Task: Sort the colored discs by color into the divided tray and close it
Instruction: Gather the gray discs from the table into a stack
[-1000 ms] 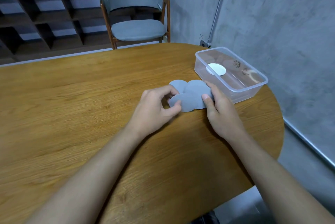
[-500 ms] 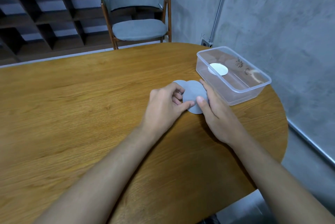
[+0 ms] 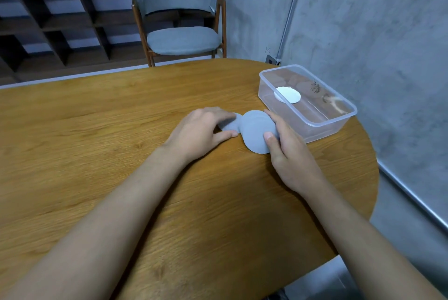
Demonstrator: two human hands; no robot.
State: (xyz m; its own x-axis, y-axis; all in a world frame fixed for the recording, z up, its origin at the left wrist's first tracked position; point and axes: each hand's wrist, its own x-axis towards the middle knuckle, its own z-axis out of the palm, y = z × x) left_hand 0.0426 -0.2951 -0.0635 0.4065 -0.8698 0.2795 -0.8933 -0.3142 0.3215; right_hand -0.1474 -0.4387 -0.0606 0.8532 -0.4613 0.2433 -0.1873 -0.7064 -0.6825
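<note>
Grey discs (image 3: 255,130) lie overlapped in a small pile on the wooden table (image 3: 97,130). My right hand (image 3: 288,151) grips the pile's right side, thumb on top and fingers along its far edge. My left hand (image 3: 201,133) holds one grey disc (image 3: 229,125) at the pile's left, thumb below it and fingers over it. A clear plastic tray (image 3: 322,122) stands just right of the pile with one white disc (image 3: 288,94) inside.
The table's rounded right edge runs close past the tray, with a concrete wall (image 3: 375,45) beyond. A grey padded chair (image 3: 181,40) stands behind the table, with dark shelving to its left.
The spread grey discs have been gathered into a tighter pile. My left hand has shifted left, drawing one disc out from the pile's left side. My right hand stays on the pile.
</note>
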